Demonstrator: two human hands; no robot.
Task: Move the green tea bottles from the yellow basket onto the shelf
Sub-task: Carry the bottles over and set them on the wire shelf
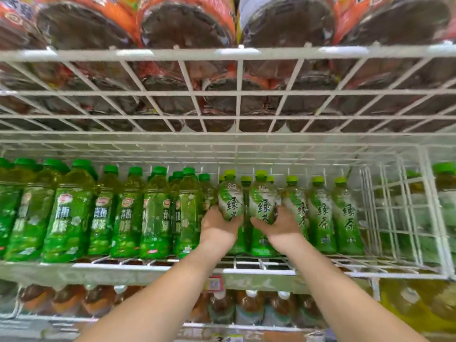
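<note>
My left hand (217,225) grips one green tea bottle (230,196) with a light green cap and a white-green label. My right hand (278,224) grips a second like bottle (262,198) right beside it. Both bottles are upright and raised above the white wire shelf (246,267), in front of other green tea bottles standing there. More green tea bottles (320,211) of the same kind stand in a row to the right. The yellow basket is out of view.
Darker green bottles (128,213) fill the shelf's left half. A white wire divider (394,206) closes the bay on the right. Overhead, a wire rack (237,92) holds dark tea bottles. Brown drinks (246,307) stand on the shelf below.
</note>
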